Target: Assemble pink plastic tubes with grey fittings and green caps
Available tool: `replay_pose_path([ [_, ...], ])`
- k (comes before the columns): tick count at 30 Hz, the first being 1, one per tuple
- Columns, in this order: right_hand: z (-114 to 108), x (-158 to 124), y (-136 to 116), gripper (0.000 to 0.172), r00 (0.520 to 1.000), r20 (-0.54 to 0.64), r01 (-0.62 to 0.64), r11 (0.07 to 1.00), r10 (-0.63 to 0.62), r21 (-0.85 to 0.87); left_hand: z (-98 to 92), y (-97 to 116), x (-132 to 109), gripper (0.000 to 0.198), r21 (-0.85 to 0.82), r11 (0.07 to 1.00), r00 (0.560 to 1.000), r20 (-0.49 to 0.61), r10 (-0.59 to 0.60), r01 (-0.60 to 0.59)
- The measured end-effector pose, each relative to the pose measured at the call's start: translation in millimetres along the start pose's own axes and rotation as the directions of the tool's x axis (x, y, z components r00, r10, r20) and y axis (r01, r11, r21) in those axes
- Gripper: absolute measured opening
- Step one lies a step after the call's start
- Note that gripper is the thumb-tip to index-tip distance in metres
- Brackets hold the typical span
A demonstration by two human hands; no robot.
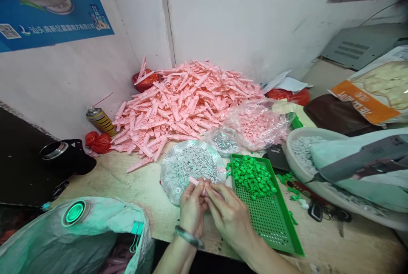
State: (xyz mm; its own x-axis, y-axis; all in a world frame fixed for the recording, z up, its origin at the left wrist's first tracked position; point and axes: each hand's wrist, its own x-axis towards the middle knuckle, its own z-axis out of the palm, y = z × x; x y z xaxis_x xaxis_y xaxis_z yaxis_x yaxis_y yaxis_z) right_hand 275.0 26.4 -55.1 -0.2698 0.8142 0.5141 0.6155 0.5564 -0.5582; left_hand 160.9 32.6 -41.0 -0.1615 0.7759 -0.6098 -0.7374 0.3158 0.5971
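Pink and moulded, the short pink plastic stick (195, 181) sits between both my hands, just above the near edge of the clear plastic bag of small grey parts and thin metal pins (188, 159), at the middle of the pale wooden table (127, 180). My left hand (191, 208) is curled around the stick, thumb and fingers closed on its body, with only its far tip showing above my knuckles. My right hand (228, 212) pinches in from the right, fingertips pressed against the stick's near end. I cannot tell whether a pin or a grey part is caught between those fingertips.

I judge the stick to be very light, stiff and hollow, with smooth, slightly slippery sides. It should not crush under a firm pinch, but it could twist out of a loose one. The best hold looks to be around the thicker middle, leaving both ends free.

Just right of my right hand lies the flat green perforated plastic tray (270, 223), with 1 heap of little green caps (253, 176) at its far end. Farther back, against the white wall, the big pile of matching pink sticks (188, 99) spreads across the table.
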Motion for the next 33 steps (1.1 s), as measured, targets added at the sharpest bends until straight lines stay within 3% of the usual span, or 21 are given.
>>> replay_pose_path([
  [2,-12,9,2,0.023,0.974,0.141,-0.193,0.974,0.175,0.122,3.0,6,-2,0.037,-0.013,0.997,0.996,0.014,0.083,-0.083],
  [4,-22,19,6,0.022,0.893,0.346,-0.387,0.885,0.289,0.260,6.1,12,-4,0.041,0.010,0.978,0.978,0.043,0.206,-0.206],
  [6,-26,31,17,0.027,0.833,0.479,-0.462,0.823,0.276,0.330,8.8,17,-5,0.043,0.034,0.955,0.954,0.074,0.292,-0.295],
  [7,-26,39,25,0.028,0.831,0.489,-0.449,0.837,0.264,0.312,9.9,19,-5,0.042,0.029,0.948,0.946,0.083,0.313,-0.316],
  [10,-29,77,66,0.023,0.876,0.357,-0.374,0.924,0.324,0.080,13.1,22,-2,0.026,-0.063,0.963,0.963,0.052,0.265,-0.262],
  [12,-38,108,104,0.026,0.887,0.187,-0.423,0.905,0.423,-0.041,14.7,22,-1,0.011,-0.153,0.975,0.987,0.011,0.163,-0.159],
  [14,-51,137,141,0.029,0.867,0.012,-0.490,0.856,0.499,-0.164,15.4,23,-2,0.006,-0.219,0.975,0.999,0.021,0.039,-0.034],
  [17,-67,164,180,0.015,0.841,-0.079,-0.535,0.799,0.536,-0.276,14.2,21,-5,0.008,-0.238,0.969,0.994,0.102,-0.048,0.071],
  [19,-70,170,189,0.011,0.842,-0.093,-0.531,0.787,0.531,-0.313,12.9,20,-6,0.009,-0.219,0.975,0.993,0.117,-0.014,0.040],
  [22,-65,164,175,0.018,0.853,-0.114,-0.516,0.794,0.509,-0.322,12.0,18,-4,0.021,-0.183,0.983,0.996,0.076,0.048,-0.033],
  [25,-56,133,135,0.024,0.879,-0.057,-0.471,0.839,0.474,-0.272,13.9,14,0,0.025,-0.181,0.979,0.991,0.077,0.110,-0.095],
  [28,-46,83,87,0.029,0.922,0.102,-0.361,0.924,0.374,-0.125,17.3,10,1,0.036,-0.178,0.972,0.980,0.098,0.175,-0.156],
  [29,-44,67,74,0.028,0.936,0.150,-0.329,0.943,0.320,0.041,18.2,8,1,0.040,-0.169,0.971,0.977,0.102,0.185,-0.166],
  [31,-43,41,54,0.029,0.915,0.192,-0.400,0.856,0.354,0.327,19.2,6,-1,0.044,-0.149,0.972,0.975,0.104,0.197,-0.180],
  [33,-45,27,45,0.032,0.873,0.244,-0.485,0.697,0.422,0.528,19.1,4,-3,0.046,-0.130,0.973,0.973,0.111,0.204,-0.189],
])
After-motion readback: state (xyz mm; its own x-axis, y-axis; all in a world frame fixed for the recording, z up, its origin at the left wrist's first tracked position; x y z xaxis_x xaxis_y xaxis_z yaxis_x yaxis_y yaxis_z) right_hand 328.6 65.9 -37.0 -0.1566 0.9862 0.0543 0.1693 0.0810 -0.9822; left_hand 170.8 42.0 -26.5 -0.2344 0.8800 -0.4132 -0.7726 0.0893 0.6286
